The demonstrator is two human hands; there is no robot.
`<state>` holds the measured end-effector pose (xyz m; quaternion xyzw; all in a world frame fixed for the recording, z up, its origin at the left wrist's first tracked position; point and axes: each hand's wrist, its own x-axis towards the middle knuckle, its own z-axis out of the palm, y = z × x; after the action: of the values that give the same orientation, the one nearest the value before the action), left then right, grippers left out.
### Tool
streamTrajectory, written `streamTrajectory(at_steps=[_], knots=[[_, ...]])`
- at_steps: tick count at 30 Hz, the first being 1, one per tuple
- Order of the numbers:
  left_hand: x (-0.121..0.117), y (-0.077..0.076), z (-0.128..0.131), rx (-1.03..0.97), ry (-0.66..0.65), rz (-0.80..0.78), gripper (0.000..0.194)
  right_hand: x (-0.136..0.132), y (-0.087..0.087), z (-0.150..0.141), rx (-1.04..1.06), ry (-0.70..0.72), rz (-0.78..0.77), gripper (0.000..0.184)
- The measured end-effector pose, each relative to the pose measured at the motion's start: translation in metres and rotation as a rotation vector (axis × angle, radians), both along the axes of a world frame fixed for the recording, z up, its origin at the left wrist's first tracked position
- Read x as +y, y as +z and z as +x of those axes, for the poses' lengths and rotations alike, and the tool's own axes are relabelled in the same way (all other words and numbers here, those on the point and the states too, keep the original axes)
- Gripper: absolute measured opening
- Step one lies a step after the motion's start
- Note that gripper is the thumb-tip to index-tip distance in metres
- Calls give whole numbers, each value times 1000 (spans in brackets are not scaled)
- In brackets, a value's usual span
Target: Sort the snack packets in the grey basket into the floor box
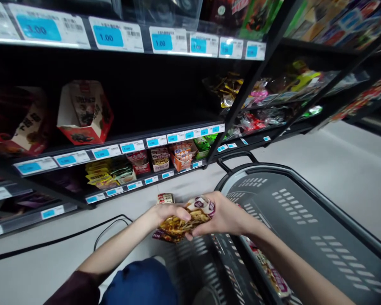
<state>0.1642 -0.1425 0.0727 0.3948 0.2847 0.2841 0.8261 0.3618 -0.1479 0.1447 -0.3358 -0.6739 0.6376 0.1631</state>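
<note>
Between my two hands is a bunch of snack packets (198,218) with clear fronts, golden-brown contents and white and purple printing. My left hand (169,213) is closed on the bunch from the left, its thumb lying across the front. From the right, my right hand (220,215) grips the other end, fingers curled round it. Beyond my left hand a packet end (165,198) with red and cream printing shows; I cannot tell whether it belongs to the bunch. Both hands are above the floor, just left of a grey shopping basket (292,178).
Purple-and-white packets (273,275) lie inside the basket's near side. Ahead, a black shelf (130,135) with blue price tags bears a red snack box (85,112). Small snack boxes (160,159) line the bottom shelf. A black cable (60,241) crosses the floor. My blue-clad knee (142,281) is below.
</note>
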Motion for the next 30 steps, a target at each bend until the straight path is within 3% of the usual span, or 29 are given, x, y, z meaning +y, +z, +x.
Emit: streamTrajectory(at_steps=[3, 5, 9, 11, 14, 19, 25, 28, 30], knots=[[3, -3, -13, -83, -241, -83, 89, -3, 0, -1, -20, -59, 67, 14], [8, -4, -21, -142, -187, -96, 92, -4, 3, 0, 5, -172, 124, 17], [18, -2, -18, -218, 353, -139, 61, -2, 2, 1, 115, -578, 283, 26], [21, -3, -5, -197, 575, -155, 49, -3, -3, -5, 101, -655, 293, 30], [22, -7, 16, -142, 671, -162, 51, -6, -16, -17, 34, -647, 262, 34], [21, -22, 21, 35, 773, -249, 51, -10, -35, -24, -49, -748, 412, 38], [19, -36, 15, 89, 736, -200, 55, -12, -33, -18, -13, -617, 519, 33], [33, -48, 7, 192, 710, -107, 53, -15, -36, -15, -60, -591, 646, 30], [52, -60, -2, 333, 784, -7, 48, -17, -41, -14, -110, -558, 697, 33]])
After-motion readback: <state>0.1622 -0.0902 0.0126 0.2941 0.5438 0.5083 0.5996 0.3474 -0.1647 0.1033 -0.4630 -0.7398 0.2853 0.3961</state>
